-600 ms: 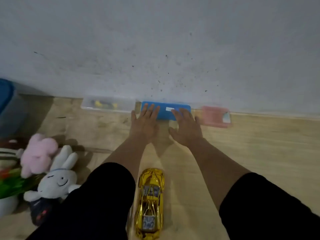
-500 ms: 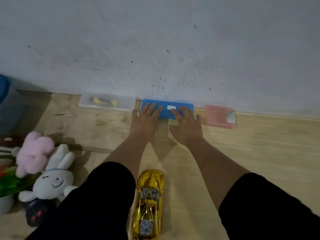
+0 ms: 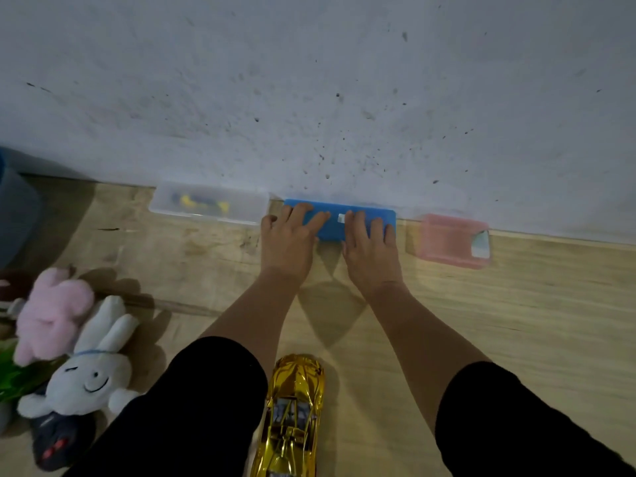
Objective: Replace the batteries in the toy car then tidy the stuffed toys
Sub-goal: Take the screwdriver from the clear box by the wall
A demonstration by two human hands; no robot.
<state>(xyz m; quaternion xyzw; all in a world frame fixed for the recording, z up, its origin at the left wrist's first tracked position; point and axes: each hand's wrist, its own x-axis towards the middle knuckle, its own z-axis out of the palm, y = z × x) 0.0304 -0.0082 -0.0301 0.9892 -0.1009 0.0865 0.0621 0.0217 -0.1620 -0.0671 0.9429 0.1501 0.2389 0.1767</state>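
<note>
A flat blue box with a small white latch lies on the wooden floor against the wall. My left hand and my right hand both rest on it, fingers curled over its lid and thumbs at its front edge. A shiny gold toy car sits on the floor between my knees, nose toward the wall. At the left lie a white stuffed rabbit and a pink plush toy, side by side and touching.
A clear plastic box with yellow items stands left of the blue one, a pink box to its right. A blue-grey bin fills the far left. A dark object with red buttons lies under the rabbit.
Both hands have slid forward from the box's front edge onto its lid, and the fingers now cover more of it. The car and toys have not moved.
</note>
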